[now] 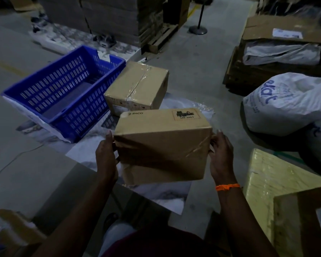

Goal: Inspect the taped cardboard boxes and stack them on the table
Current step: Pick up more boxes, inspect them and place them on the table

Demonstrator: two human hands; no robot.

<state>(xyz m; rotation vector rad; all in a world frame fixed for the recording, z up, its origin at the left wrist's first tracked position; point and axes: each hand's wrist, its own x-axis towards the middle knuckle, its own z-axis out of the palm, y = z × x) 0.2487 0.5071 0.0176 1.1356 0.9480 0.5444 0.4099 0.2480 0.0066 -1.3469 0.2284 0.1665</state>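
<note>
Held box (161,145) is up off the table (167,198), tilted, taped face toward the camera. Looks like the inspection step; stacking not yet done.
Left hand (106,158) and right hand (220,156) each clamp one end, fingers curled round the edges. Tape looks wrinkled near the right corner, so I'd rotate to check every seam, gripping cardboard, not tape. Then land it square on the second box (137,86), just beside the blue crate (63,93), edges aligned.
</note>
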